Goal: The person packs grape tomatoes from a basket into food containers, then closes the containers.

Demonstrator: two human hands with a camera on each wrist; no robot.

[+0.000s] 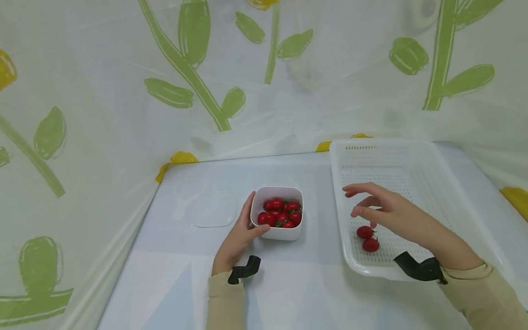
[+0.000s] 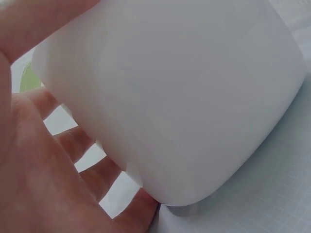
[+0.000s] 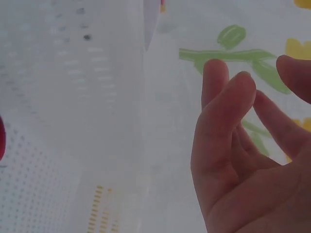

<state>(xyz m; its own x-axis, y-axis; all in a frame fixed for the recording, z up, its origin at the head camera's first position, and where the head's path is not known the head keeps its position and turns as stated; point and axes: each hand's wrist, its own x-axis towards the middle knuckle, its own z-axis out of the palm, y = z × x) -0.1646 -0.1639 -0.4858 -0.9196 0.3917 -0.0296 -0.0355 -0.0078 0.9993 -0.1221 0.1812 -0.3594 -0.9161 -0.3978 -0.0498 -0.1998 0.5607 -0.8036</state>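
A white square container (image 1: pixel 282 233) stands on the table, filled with several red cherry tomatoes (image 1: pixel 281 214). My left hand (image 1: pixel 239 236) holds it at the left, thumb at the near rim and fingers along the side; the left wrist view shows the container's smooth wall (image 2: pixel 180 97) beside those fingers. Over the white plastic basket (image 1: pixel 416 183) hovers my right hand (image 1: pixel 392 213), fingers loosely bent, nothing between them. Two cherry tomatoes (image 1: pixel 370 245) lie in the basket below it. In the right wrist view the right hand (image 3: pixel 252 160) is apart from the basket wall (image 3: pixel 116 121).
A clear flat lid (image 1: pixel 216 209) lies on the table left of the container. Behind the table hangs a white sheet (image 1: pixel 330 101) with green plants and yellow flowers. The basket's raised rim (image 1: pixel 344 247) stands between container and right hand.
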